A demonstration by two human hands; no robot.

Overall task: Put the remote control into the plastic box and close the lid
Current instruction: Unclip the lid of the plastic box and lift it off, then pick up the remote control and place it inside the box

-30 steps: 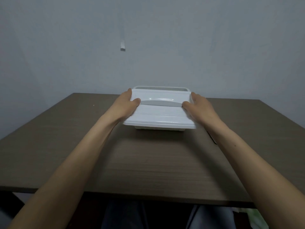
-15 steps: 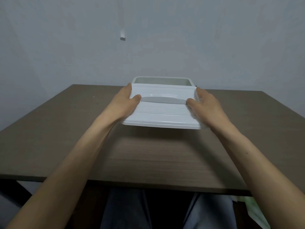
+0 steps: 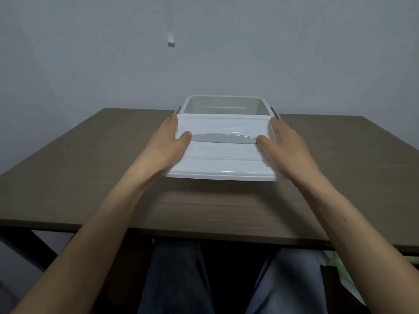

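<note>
1. Both hands grip the white lid [image 3: 223, 155] by its short ends: the left hand [image 3: 169, 145] is closed around the left edge with its thumb lying on top beside the grey handle strip [image 3: 223, 138], and the right hand [image 3: 284, 143] mirrors it on the right edge, thumb on top as well.
2. Under and beyond them, the brown table [image 3: 68, 168] carries the plastic box [image 3: 223, 106], which stands near the far edge with its mouth uncovered.
3. Held near level and lifted off the box, the lid sits toward the person; its far edge overlaps the box's near rim in this view, and I cannot tell whether the two touch.
4. As for progress, I judge the task to be at its opening step: the box is open, but what shows of its inside looks empty, and the lid has yet to be set aside, the remote loaded and the lid replaced.
5. No remote control is in view at this moment; it may lie hidden behind the right forearm.
6. Compared with a second ago, the lid has come up and toward the person, exposing the box's interior, where before it nearly covered the box.
7. A thin dark object then seen beside the right wrist is now out of sight.
</note>
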